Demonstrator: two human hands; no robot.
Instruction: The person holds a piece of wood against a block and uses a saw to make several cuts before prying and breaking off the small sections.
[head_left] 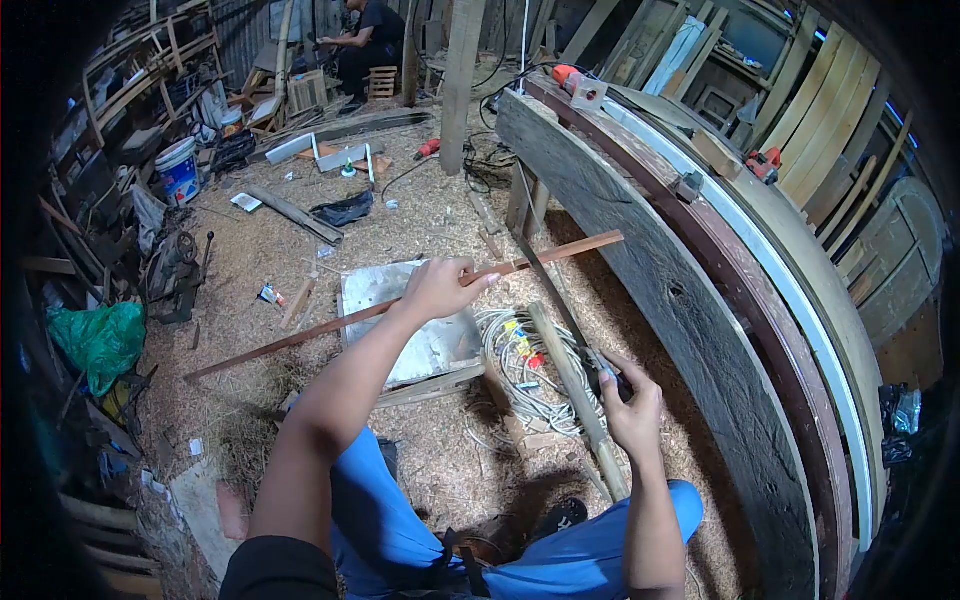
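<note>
A long, thin reddish-brown wooden strip (300, 337) runs slantwise in front of me, its right end raised toward the workbench. Fingers of my left hand (442, 288) are wrapped around it right of its middle. My right hand (634, 402) grips the dark handle of a handsaw (562, 298). The saw's blade points away from me and crosses the strip a little to the right of my left hand. Beneath the strip is a low stand with a worn whitish top (415, 355). A coil of grey cable (540, 395) lies on the ground below the saw.
A thick dark plank (680, 290) edges the long workbench on the right. A wooden pole (585, 415) leans near my knee. Sawdust covers the ground, with a paint bucket (178, 170), a black bag (343, 209) and a green bag (98, 340). Another person (375, 45) sits far back.
</note>
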